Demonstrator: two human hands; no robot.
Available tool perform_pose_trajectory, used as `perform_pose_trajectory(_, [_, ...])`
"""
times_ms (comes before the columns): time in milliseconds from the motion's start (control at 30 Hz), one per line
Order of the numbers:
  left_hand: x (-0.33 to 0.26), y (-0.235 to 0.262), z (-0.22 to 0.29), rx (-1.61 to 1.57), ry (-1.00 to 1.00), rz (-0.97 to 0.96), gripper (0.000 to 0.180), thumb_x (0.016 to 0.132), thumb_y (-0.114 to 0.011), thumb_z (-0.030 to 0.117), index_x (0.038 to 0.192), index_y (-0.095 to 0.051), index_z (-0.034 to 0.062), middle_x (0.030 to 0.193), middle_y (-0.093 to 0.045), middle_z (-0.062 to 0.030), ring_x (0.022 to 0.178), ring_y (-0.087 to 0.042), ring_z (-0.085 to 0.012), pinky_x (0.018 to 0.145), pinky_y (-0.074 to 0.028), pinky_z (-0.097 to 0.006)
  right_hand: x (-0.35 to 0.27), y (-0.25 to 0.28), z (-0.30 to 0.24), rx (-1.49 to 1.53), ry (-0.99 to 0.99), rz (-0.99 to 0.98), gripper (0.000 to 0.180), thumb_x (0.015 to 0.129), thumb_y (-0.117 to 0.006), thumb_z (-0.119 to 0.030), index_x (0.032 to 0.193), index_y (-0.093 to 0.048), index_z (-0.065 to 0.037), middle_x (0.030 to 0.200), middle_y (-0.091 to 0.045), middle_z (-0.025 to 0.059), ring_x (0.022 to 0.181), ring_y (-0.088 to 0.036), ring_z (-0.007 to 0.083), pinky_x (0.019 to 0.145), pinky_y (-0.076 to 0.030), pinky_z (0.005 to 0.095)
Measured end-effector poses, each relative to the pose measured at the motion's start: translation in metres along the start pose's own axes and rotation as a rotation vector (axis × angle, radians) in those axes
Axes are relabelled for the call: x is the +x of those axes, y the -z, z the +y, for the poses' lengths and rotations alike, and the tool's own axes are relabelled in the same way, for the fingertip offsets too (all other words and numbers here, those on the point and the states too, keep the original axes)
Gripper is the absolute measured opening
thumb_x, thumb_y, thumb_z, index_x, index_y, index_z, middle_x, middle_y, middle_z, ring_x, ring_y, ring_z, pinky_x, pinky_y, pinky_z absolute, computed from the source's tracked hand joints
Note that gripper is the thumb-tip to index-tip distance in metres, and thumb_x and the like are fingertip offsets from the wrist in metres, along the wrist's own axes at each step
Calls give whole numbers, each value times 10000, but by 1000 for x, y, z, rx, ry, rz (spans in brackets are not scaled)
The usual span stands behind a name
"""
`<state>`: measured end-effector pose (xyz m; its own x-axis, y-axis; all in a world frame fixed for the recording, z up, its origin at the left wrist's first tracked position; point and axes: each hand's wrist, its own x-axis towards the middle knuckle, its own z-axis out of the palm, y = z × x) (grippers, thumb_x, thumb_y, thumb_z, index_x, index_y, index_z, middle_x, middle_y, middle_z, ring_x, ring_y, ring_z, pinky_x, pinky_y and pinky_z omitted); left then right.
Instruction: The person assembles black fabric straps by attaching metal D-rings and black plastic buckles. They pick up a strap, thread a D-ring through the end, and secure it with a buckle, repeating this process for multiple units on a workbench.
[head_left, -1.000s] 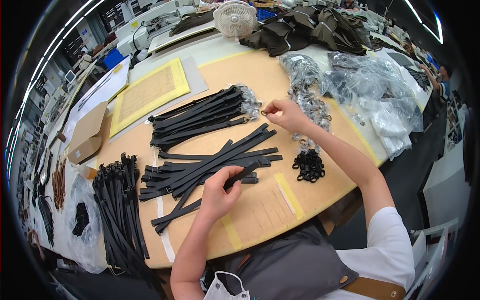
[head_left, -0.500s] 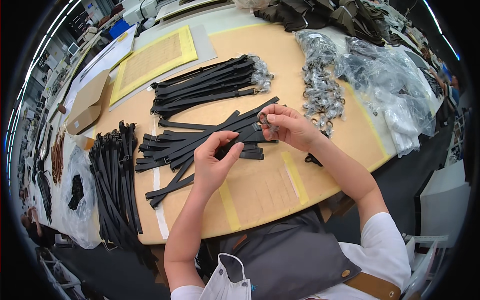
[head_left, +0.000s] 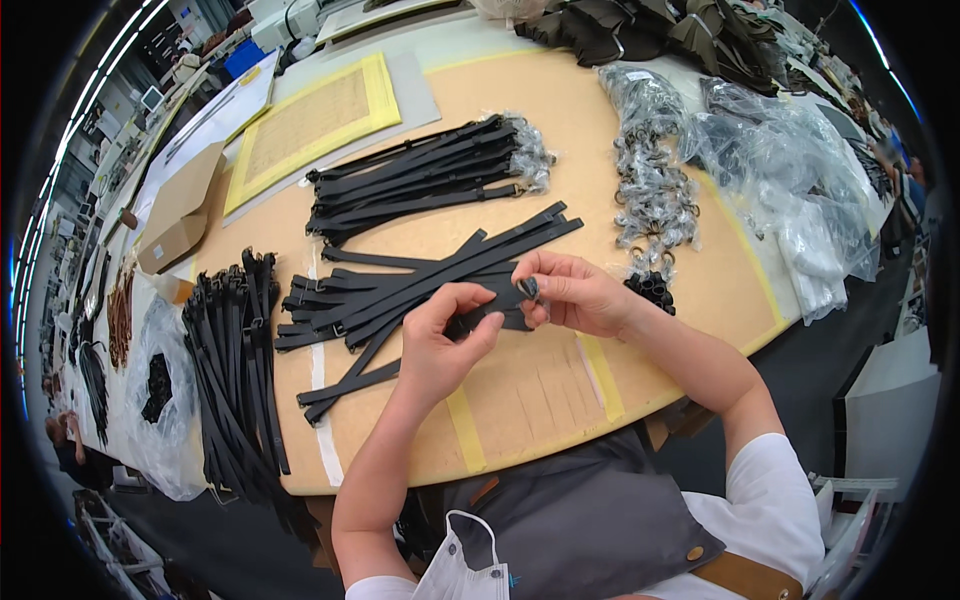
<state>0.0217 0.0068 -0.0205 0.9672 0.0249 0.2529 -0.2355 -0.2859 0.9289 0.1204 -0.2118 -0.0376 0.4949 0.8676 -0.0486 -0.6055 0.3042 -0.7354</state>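
My left hand (head_left: 445,335) is closed, thumb and fingers curled round a black strap (head_left: 478,314) whose far part lies behind them. Opposite it, my right hand (head_left: 580,296) pinches a small dark metal clasp (head_left: 527,287) between thumb and fingertips, beside the strap. Its exact shape is partly hidden by the fingers. Beneath and beyond both hands, loose black straps (head_left: 400,295) with small buckles lie crossed in a heap. To the right lies a row of metal clasps (head_left: 655,195) in clear plastic wrapping, with a cluster of small black loops (head_left: 652,290) at its near end.
A bundle of black straps (head_left: 410,180) with wrapped ends lies farther back. More straps (head_left: 235,360) hang over the table's left side. Clear plastic bags (head_left: 790,180) cover the right side. A yellow-edged board (head_left: 310,125) and brown cardboard (head_left: 180,210) lie at the back left.
My right hand has come down and nearer to my left, bringing the clasp beside the strap. The small black loops it covered now show. My left hand has shifted slightly.
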Motion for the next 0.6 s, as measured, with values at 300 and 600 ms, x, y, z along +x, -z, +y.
perform_pose_trajectory(300, [-3, -2, 7, -53, 46, -40, 230, 861, -726, -5, 1055, -601, 1, 925, -649, -16, 827, -590, -53, 722, -474, -205, 1, -1, 3, 25, -7, -87, 209, 1027, -600, -185, 1205, -572, -79, 1037, -653, 27, 905, -651, 123, 856, -521, 290])
perform_pose_trajectory(600, [-8, -10, 2, -286, 48, -73, 247, 900, -726, 30, 1113, -603, 9, 989, -669, -30, 880, -611, -58, 744, -485, -209, -3, -4, 6, 196, -81, -212, 209, 1028, -597, -208, 1202, -566, -97, 1029, -628, 30, 902, -601, 130, 873, -486, 313])
